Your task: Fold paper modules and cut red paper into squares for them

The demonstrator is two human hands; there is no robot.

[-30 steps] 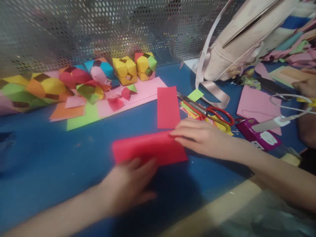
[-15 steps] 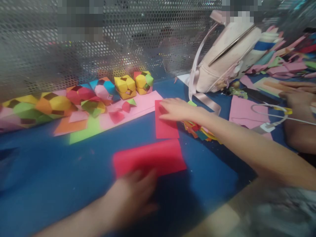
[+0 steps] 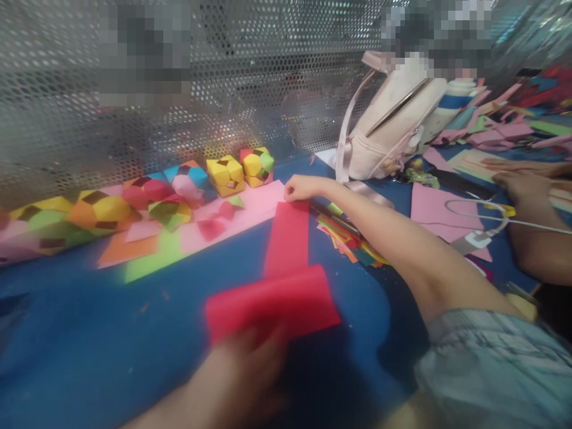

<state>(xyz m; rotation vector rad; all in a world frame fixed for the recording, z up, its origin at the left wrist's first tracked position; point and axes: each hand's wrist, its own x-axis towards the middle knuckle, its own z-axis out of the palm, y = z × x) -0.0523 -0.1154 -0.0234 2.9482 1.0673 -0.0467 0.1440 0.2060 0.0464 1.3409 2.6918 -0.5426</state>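
Note:
A sheet of red paper, curved over along its far side, sits low in the middle of the view. My left hand grips its near edge; the fingers are blurred and partly in shadow. Beyond it, a narrower piece of red paper stretches away from me. At that piece's far end is my right hand, its fingers curled closed at the edge. Just right of the strip, a stack of small coloured papers lies partly under my right forearm.
Folded paper shapes line the perforated metal panel on the left, with pink, orange and green sheets before them. A pale backpack leans at the back. Another person's hand, a white cable and pink paper are at right.
My right hand has gone from lying spread on the narrower red paper to curled at its far edge. That paper now slants leftward. My left hand stays at the curved sheet. The view has tilted up slightly.

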